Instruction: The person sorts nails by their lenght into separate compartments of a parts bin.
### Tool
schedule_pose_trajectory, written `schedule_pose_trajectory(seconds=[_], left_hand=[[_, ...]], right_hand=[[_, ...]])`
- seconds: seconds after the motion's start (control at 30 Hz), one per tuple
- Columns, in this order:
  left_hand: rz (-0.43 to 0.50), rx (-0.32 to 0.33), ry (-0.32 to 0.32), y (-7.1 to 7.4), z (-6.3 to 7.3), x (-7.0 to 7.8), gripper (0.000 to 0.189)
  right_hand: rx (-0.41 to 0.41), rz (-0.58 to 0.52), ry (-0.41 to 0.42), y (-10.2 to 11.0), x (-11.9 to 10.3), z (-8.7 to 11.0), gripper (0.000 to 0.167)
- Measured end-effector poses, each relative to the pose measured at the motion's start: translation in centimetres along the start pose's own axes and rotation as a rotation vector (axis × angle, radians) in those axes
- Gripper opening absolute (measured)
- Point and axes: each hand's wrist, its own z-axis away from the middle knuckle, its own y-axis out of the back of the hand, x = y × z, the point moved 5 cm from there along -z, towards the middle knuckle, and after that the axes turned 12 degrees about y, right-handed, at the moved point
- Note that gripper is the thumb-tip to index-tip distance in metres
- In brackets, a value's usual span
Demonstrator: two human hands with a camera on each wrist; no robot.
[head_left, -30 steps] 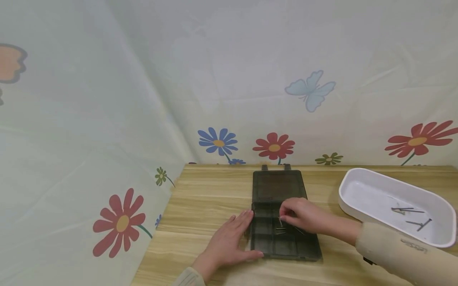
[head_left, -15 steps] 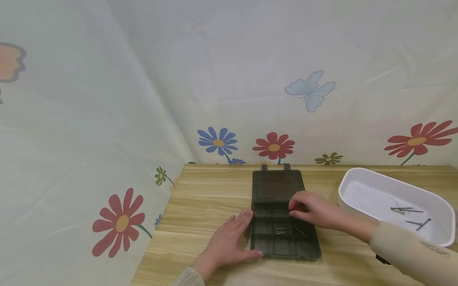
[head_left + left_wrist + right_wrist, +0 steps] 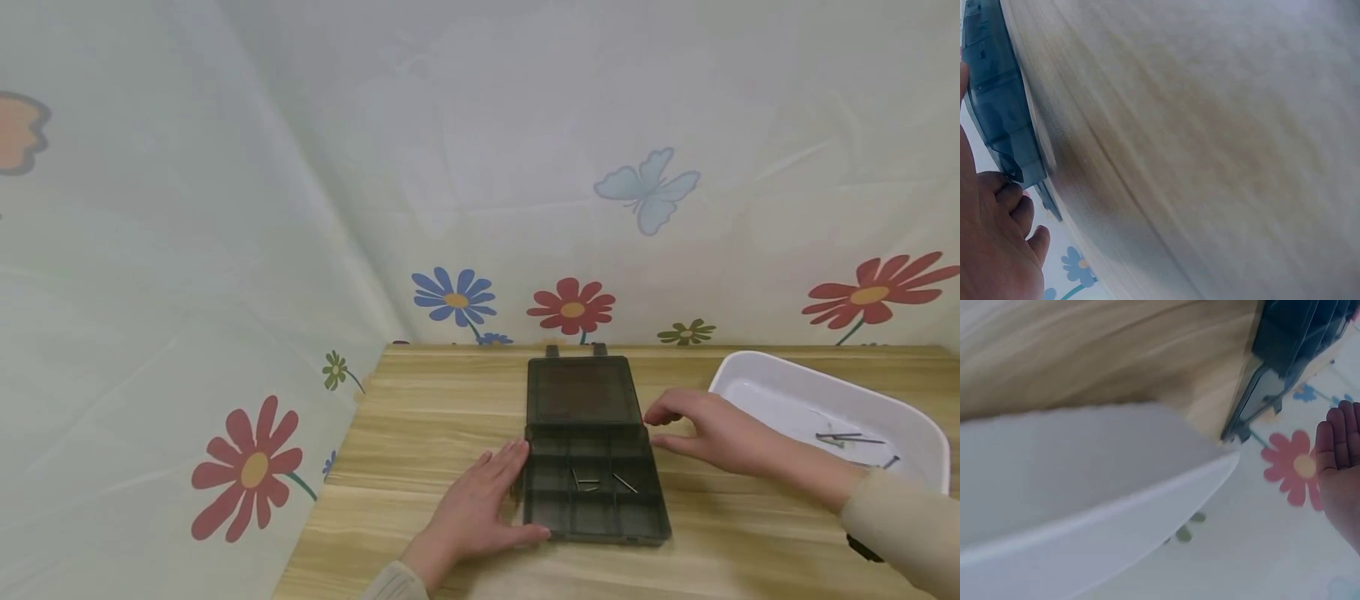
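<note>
A dark, see-through compartment box [image 3: 543, 512] lies on the wooden table with its lid [image 3: 581, 387] folded back toward the wall. Several thin nails or screws [image 3: 588, 481] lie in a middle compartment, and another one [image 3: 624, 482] in the compartment to its right. My left hand [image 3: 476, 512] rests along the box's left side, fingers extended and thumb at the front corner; the left wrist view shows its fingertips at the box wall [image 3: 1004, 100]. Just off the box's right edge is my right hand [image 3: 720, 429], fingers loosely bent, with nothing visible between thumb and fingers.
To the right stands a white oval tray [image 3: 795, 377] holding several more metal nails or screws [image 3: 847, 437]; my right forearm passes over its near side. Behind the table hangs a light cloth [image 3: 517, 167] printed with flowers and a butterfly.
My right hand has withdrawn from over the compartments and moved right toward the tray. A thin piece it pinched earlier now lies in the middle compartment. The left hand has stayed put.
</note>
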Motion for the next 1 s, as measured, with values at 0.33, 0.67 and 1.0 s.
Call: schedule_pose_trajectory(seconds=[0.33, 0.67, 1.0], left_hand=[[0.006, -0.004, 0.004, 0.0, -0.1, 0.0, 0.116], [-0.008, 0.011, -0.01, 0.1, 0.0, 0.0, 0.116], [-0.008, 0.006, -0.002, 0.0, 0.0, -0.1, 0.116]], right_hand=[[0.045, 0.177, 0.021, 4.7, 1.6, 3.3, 0.041], [-0.022, 0.23, -0.166, 8.4, 3.6, 5.6, 0.039], [0.008, 0.341, -0.18, 10.0, 5.4, 8.2, 0.041]])
